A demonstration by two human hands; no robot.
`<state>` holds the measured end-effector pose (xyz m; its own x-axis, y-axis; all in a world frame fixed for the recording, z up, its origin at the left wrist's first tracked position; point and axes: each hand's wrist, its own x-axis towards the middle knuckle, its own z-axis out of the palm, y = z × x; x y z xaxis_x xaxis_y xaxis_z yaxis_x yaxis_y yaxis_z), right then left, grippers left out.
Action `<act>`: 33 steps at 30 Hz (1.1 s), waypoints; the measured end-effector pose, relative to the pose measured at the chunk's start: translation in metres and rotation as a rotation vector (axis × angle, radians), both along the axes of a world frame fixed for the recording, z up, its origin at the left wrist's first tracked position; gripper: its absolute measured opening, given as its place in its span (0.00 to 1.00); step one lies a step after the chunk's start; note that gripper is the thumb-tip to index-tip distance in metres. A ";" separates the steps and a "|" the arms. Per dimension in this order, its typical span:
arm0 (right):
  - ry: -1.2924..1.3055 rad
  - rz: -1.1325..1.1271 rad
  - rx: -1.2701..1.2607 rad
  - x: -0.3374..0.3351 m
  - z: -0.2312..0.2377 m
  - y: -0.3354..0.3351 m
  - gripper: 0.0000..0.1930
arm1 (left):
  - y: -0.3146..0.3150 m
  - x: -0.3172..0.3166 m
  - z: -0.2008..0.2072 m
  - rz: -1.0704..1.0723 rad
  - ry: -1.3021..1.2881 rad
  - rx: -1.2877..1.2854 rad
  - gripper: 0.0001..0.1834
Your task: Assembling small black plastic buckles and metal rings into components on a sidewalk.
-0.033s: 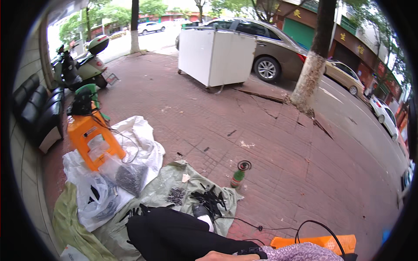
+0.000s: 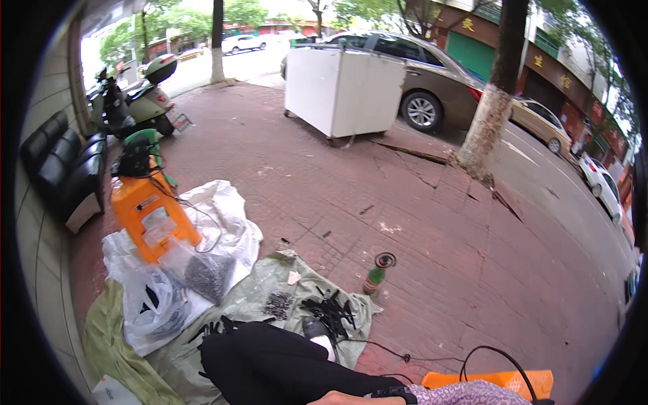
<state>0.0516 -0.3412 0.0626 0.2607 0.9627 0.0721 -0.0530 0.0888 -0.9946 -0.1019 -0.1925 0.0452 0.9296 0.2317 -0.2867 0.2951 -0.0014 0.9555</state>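
Note:
At the bottom edge, my right hand [image 2: 337, 398] shows only in part, near my black-trousered leg. A purple patterned sleeve [image 2: 472, 393] with a dark cuff runs right from it. Its fingers are cut off by the picture's edge, so what they hold is hidden. My left hand is out of sight. Beyond my knee, a heap of black strip-like pieces [image 2: 331, 312] lies on a grey-green cloth sheet [image 2: 361, 317], beside my shoe [image 2: 318, 334]. A patch of small dark bits [image 2: 278, 305] is spread left of that heap.
Left are an orange plastic stool [image 2: 158, 212], a clear bag of dark small parts [image 2: 208, 275] and a white plastic bag [image 2: 158, 307]. A green bottle [image 2: 373, 278] with a black coil stands right of the sheet. An orange plastic piece [image 2: 496, 381] and black cable lie near my sleeve.
The whole view has shifted slightly, so the surroundings sit a little farther right in the picture. My right hand stays at the bottom edge.

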 end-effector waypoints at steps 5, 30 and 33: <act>0.012 0.031 -0.042 0.005 -0.006 0.008 0.19 | 0.005 0.004 -0.011 0.027 0.040 -0.044 0.18; -0.018 -0.163 0.089 0.004 -0.016 -0.008 0.15 | 0.019 0.024 0.007 -0.065 0.042 -0.065 0.19; 0.103 -0.181 0.048 0.009 0.005 -0.014 0.13 | 0.017 0.026 0.017 -0.049 0.062 -0.043 0.18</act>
<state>0.0606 -0.3554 0.0678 0.4370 0.8959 0.0807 -0.1334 0.1532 -0.9791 -0.0760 -0.1752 0.0618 0.9197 0.1725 -0.3526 0.3540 0.0236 0.9349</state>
